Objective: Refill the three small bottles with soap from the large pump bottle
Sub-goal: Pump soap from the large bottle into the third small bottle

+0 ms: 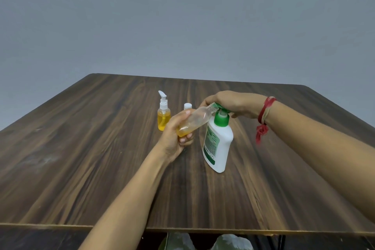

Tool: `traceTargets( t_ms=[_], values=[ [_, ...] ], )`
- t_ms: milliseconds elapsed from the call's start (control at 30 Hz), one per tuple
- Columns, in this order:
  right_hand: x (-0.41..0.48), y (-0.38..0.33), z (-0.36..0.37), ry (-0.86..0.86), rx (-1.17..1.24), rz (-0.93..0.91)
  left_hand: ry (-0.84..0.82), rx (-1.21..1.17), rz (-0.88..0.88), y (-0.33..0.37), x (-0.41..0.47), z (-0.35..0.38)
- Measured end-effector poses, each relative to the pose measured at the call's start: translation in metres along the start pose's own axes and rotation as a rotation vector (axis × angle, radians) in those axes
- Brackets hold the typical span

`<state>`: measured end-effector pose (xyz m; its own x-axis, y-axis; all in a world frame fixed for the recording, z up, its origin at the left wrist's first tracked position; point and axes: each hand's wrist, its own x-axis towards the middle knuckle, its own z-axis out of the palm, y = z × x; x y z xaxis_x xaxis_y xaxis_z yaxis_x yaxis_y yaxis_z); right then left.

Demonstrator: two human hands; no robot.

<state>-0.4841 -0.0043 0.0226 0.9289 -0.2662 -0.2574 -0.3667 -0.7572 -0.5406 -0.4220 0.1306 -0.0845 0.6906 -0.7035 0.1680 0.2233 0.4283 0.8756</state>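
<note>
The fingers (pixel 182 116) of the left hand (pixel 173 138) curl round a small bottle (pixel 195 119), tipped with its mouth at the spout of the big pump bottle (pixel 220 148) on the table (pixel 101 148). The right hand (pixel 233 103) curls over the pump top.

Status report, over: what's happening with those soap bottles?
Left hand grips small bottle, tilted at spout. Right hand grips pump of big bottle. Nothing in the way.
</note>
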Motion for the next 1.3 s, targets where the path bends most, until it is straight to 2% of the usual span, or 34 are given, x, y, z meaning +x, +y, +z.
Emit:
traceTargets(
  t_ms=[600, 767, 1000, 1167, 1300],
  values=[
    [-0.004, 0.000, 0.000, 0.009, -0.028, -0.002, 0.011, -0.006, 0.008, 0.000, 0.000, 0.000],
    [-0.001, -0.004, 0.006, 0.041, -0.004, -0.086, 0.006, -0.001, 0.013, 0.002, 0.000, -0.005],
    [0.001, 0.002, 0.007, 0.044, 0.051, -0.060, 0.007, 0.022, 0.014, 0.002, 0.000, -0.004],
    [0.008, 0.003, 0.008, 0.103, 0.089, -0.141, 0.011, 0.020, -0.004, 0.002, -0.001, -0.001],
    [0.009, 0.004, 0.007, 0.073, 0.051, -0.145, 0.017, 0.019, -0.008, 0.001, 0.000, -0.002]
  ],
)
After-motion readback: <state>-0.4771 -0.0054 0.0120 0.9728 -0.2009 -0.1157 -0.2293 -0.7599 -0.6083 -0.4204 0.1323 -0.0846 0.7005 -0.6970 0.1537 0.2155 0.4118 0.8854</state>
